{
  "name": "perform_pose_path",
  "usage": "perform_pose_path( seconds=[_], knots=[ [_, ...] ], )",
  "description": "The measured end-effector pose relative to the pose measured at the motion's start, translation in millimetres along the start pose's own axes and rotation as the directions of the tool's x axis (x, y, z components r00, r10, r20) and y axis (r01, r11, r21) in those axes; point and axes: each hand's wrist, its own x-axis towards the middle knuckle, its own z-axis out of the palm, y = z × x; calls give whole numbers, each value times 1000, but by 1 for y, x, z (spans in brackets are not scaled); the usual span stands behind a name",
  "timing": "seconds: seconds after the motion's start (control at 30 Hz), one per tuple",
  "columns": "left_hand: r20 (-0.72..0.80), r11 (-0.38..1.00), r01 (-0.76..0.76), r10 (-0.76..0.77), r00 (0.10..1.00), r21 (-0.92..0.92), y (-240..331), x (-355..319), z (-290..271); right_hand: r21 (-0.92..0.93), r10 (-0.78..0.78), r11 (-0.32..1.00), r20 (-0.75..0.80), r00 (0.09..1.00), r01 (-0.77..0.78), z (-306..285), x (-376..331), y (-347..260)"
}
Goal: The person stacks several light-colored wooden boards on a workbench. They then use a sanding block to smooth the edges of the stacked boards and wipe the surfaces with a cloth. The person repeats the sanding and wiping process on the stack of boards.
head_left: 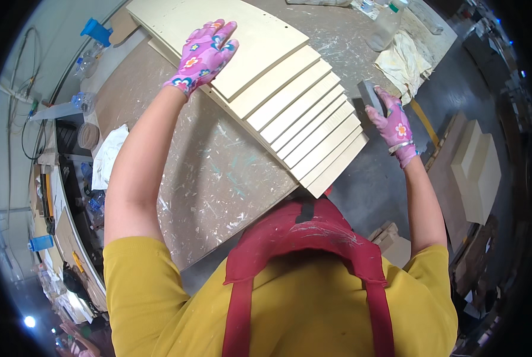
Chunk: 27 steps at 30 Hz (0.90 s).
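1. Grip: your right hand [392, 122] pinches a grey sanding block [370, 94] at right-centre; left hand [205, 55] lies spread flat on the fanned pale boards [290, 101], upper centre worktop [218, 178].
2. Step looks like edge sanding; next stroke needs the stack pinned.

Ten stacked pale boards [290, 101]; one grey block [370, 95]; two gloved hands.

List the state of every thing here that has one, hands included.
Left hand: gloved, flat on the top board, fingers spread.
Right hand: gloved, closed on a grey block.
Grey block: held at the stack's edge.
Pale boards: stacked, fanned in steps, overhanging the workbench.
Workbench: speckled with paint.
Plastic bottle: upright, capped.
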Motion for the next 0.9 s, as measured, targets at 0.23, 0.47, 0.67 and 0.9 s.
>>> perform_pose_path(
  seconds=[0.23, 0.47, 0.67, 0.9],
  knots=[
    [58, 999, 14, -12, 998, -36, 2, 0, -7, 35, 95, 995, -31, 995, -94, 35, 86, 5],
    [59, 997, 36, -32, 998, -69, 3, -3, -12, -450, -298, 878, -245, 922, 165, 50, 165, 62],
    [66, 997, 1, 5, 998, -81, 9, 2, -18, -379, -30, 907, -491, 871, -183, -33, 193, 254],
    [120, 999, 37, -32, 992, -39, 9, 0, -21, -190, 380, 898, -114, 918, -396, -10, 195, 249]
  ],
)
